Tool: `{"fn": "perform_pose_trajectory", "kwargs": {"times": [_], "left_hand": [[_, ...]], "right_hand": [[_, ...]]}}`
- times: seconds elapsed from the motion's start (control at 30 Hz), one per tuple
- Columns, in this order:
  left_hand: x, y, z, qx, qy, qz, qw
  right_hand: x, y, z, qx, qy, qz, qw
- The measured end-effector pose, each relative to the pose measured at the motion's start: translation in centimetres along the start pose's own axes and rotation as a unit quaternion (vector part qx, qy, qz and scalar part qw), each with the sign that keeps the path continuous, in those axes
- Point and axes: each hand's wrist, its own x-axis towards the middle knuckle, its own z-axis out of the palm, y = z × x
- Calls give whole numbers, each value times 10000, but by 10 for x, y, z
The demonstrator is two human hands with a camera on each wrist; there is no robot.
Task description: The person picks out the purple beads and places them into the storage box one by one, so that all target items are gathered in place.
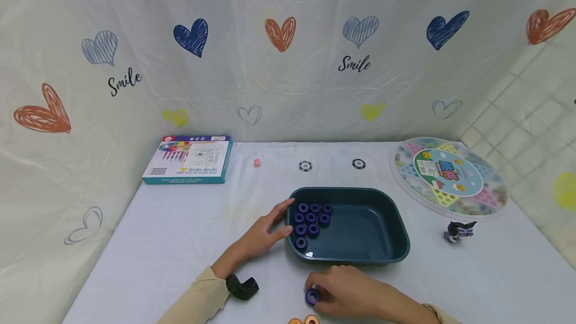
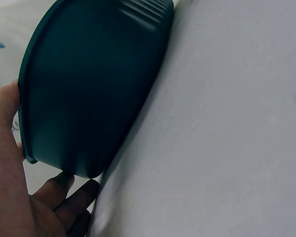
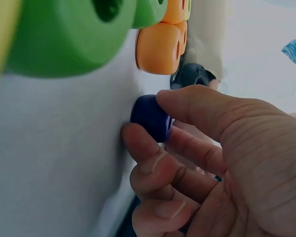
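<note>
A dark teal plastic tray stands on the white cloth, with several dark blue, ring-shaped beads grouped at its left end. My left hand holds the tray's left end. In the left wrist view its thumb lies at the rim while other fingers touch the outer wall lower down. Just in front of the tray, my right hand pinches one dark blue bead between thumb and finger, close over the cloth. Two orange beads show at the head view's bottom edge.
Green beads and orange beads stand near the right hand. Behind the tray lie two poker chips and a small pink item. A flat box is at back left, a round game board and small dark figure at right.
</note>
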Motion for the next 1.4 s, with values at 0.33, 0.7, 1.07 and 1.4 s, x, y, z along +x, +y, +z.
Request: {"fn": "perform_pose_trajectory", "kwargs": {"times": [0.33,0.7,1.07,1.4], "left_hand": [[1,-1,0,-4,2,82,10000],[0,0,0,-7,-17,-1,10000],[0,2,-1,-26,-27,-75,10000],[0,1,-1,-68,-65,-107,9999]], "right_hand": [[-14,19,-2,900,-133,-428,9949],[-22,17,-11,1017,-162,-577,9930],[-30,13,-42,1255,71,-820,9887],[-24,23,-72,925,630,-768,9907]]}}
